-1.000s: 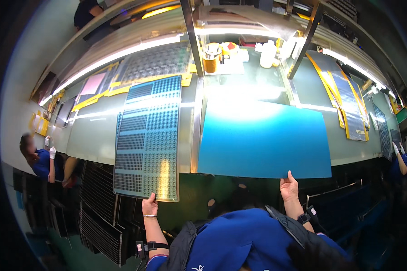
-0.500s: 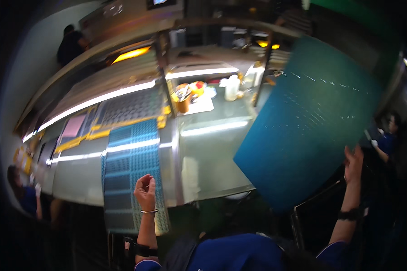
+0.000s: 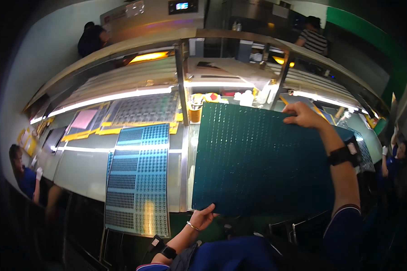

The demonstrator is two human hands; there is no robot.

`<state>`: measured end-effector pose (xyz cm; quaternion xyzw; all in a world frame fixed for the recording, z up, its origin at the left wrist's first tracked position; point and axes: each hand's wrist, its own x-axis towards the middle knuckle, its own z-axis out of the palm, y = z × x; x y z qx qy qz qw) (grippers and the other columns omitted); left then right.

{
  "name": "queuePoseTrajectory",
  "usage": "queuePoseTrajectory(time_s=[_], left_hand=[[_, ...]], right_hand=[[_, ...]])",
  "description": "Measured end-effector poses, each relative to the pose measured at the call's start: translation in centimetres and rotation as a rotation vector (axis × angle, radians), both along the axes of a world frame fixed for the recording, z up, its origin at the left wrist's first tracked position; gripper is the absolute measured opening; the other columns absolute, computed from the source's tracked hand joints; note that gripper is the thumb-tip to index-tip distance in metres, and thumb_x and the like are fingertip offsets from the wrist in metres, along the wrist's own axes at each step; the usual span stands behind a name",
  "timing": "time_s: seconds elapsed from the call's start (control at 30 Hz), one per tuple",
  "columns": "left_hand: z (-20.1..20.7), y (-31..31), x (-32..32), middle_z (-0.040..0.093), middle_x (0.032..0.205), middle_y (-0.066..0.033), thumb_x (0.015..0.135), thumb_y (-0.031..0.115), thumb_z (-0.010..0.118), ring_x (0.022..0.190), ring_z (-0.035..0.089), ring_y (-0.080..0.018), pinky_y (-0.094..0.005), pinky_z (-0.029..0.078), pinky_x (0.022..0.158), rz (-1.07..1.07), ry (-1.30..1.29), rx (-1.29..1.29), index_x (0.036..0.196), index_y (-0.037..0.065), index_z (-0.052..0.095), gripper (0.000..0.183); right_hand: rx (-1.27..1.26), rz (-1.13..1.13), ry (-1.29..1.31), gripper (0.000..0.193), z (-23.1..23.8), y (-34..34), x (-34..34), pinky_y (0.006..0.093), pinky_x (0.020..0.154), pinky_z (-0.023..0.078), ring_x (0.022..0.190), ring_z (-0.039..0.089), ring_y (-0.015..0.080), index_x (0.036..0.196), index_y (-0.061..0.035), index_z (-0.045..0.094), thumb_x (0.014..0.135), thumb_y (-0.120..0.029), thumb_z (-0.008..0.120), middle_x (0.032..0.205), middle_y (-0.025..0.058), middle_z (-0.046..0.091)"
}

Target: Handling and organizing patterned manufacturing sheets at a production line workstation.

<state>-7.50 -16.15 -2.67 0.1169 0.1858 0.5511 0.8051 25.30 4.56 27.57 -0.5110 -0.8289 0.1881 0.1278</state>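
Observation:
A large dark teal panel (image 3: 267, 158) with rows of small shiny marks is held up in front of me, over the front of the workbench. My left hand (image 3: 202, 217) grips its lower left corner, thumb on the face and fingers behind. At the panel's upper right edge, my right hand (image 3: 305, 115) has its fingers closed on the rim. To the left, a patterned blue sheet (image 3: 138, 180) lies on the bench and hangs past the front edge. Most of the bench behind the panel is hidden.
Yellow-edged framed sheets (image 3: 142, 110) and a pink sheet (image 3: 83, 119) lie at the back left. An orange cup (image 3: 195, 114) stands behind the panel. A metal post (image 3: 181, 83) carries the shelf. Co-workers (image 3: 25, 174) are at both sides and beyond the shelf.
The panel has swung left and down from the right side. My left hand, empty before, has taken its lower left corner. My right hand has moved up to its top edge.

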Motion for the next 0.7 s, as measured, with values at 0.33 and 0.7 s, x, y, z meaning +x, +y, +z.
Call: queuePoseTrajectory(time_s=[0.33, 0.7], left_hand=[[-5.0, 1.1, -2.8, 0.062, 0.098, -0.0109, 0.083, -0.004, 0.058, 0.09, 0.063, -0.0237, -0.0371, 0.055, 0.081, 0.357, 0.22, -0.397, 0.102, 0.003, 0.056, 0.02], [-5.2, 4.3, -3.3, 0.062, 0.096, -0.0094, 0.086, 0.003, 0.06, 0.09, 0.063, -0.0229, -0.0339, 0.055, 0.076, 0.492, 0.271, -0.471, 0.099, 0.003, 0.058, 0.013]], right_hand=[[-0.27, 0.141, -0.081, 0.064, -23.6, -2.0, -2.0, 0.0437, 0.1, 0.035, 0.12, 0.042, 0.0375, 0.129, -0.0108, 0.047, 0.077, -0.043, 0.067, 0.129, 0.0257, 0.044], [-0.273, -0.504, -0.137, 0.068, -34.0, -13.9, 1.3, 0.0674, 0.101, 0.007, 0.132, 0.001, 0.0535, 0.139, -0.0321, 0.034, 0.08, -0.058, 0.055, 0.146, 0.0298, 0.005]])
